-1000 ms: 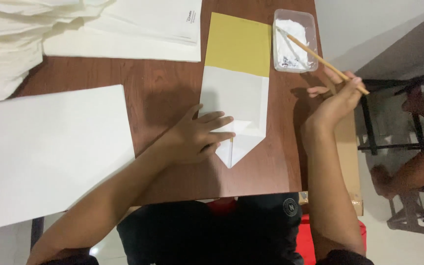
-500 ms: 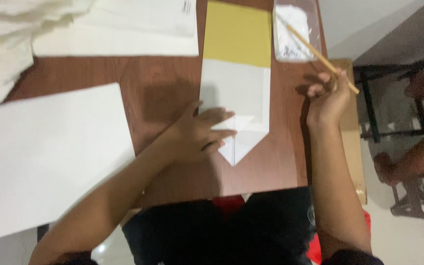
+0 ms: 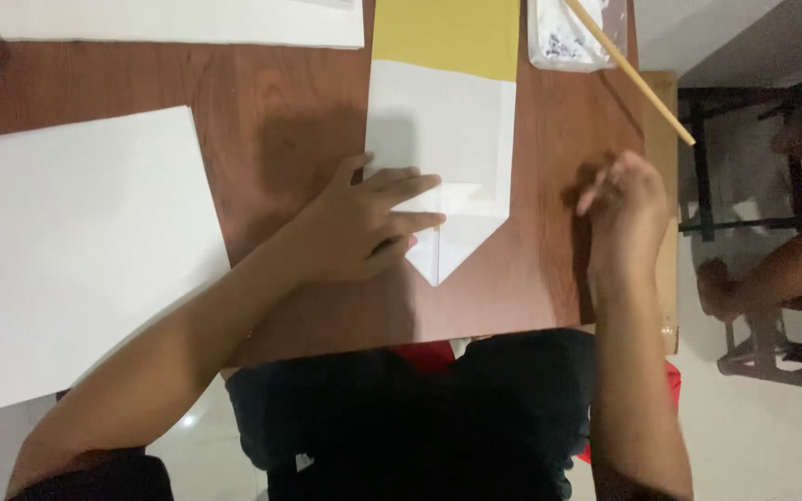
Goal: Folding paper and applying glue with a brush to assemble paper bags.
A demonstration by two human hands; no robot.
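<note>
A white folded paper (image 3: 447, 139) with a pointed near end lies on the brown wooden table (image 3: 280, 111), in the middle and a little to the right, its far part overlapping a yellow sheet (image 3: 446, 37) that runs off the far edge of the view. The left hand (image 3: 364, 223) lies flat on the near left part of the white paper, fingers spread and stretched out toward the right, pressing on the folded flaps by the point; it grasps nothing. The right hand (image 3: 626, 199) is just right of the paper over the table's right edge, blurred, with fingers loosely curled; whether it grips anything cannot be told. A thin wooden stick (image 3: 633, 76) slants from a small clear tray (image 3: 573, 42) of white paste at the far right down toward that hand, its near tip close to it. A large white sheet (image 3: 76, 250) lies on the left, and another white sheet (image 3: 178, 20) along the far edge.
</note>
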